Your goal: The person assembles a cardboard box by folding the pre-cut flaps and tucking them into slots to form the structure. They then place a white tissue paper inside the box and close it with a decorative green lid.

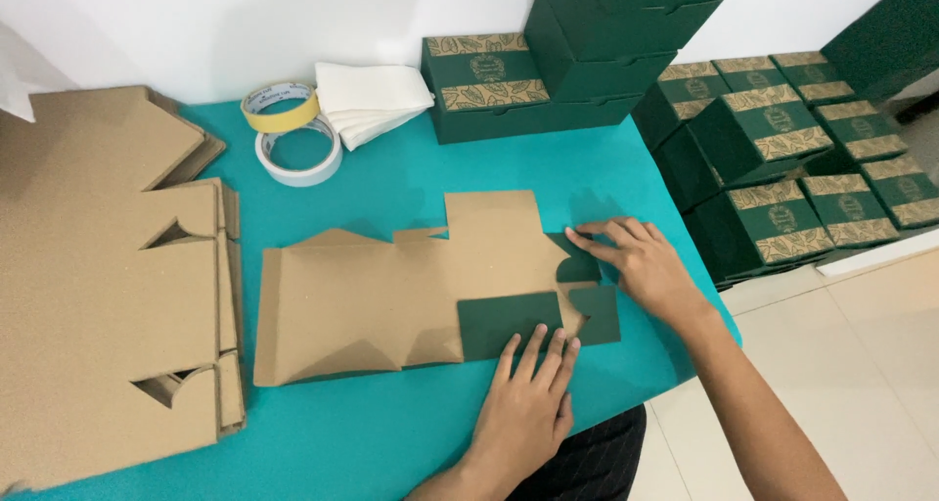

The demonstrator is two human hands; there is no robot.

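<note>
A flat die-cut box blank [391, 291] lies brown side up in the middle of the teal table [391, 432]. Its right-hand flaps are folded over and show their dark green side [504, 320]. My left hand [528, 408] lies flat with spread fingers pressing the near edge of that green flap. My right hand [641, 261] rests at the blank's right end, fingertips on a small green tab [577, 264]. Neither hand grips anything.
A stack of brown flat blanks [108, 286] fills the table's left side. Two tape rolls [293, 129] and white folded paper [372, 100] sit at the back. Finished dark green boxes [489, 85] stand at the back and several more fill the floor on the right [782, 159].
</note>
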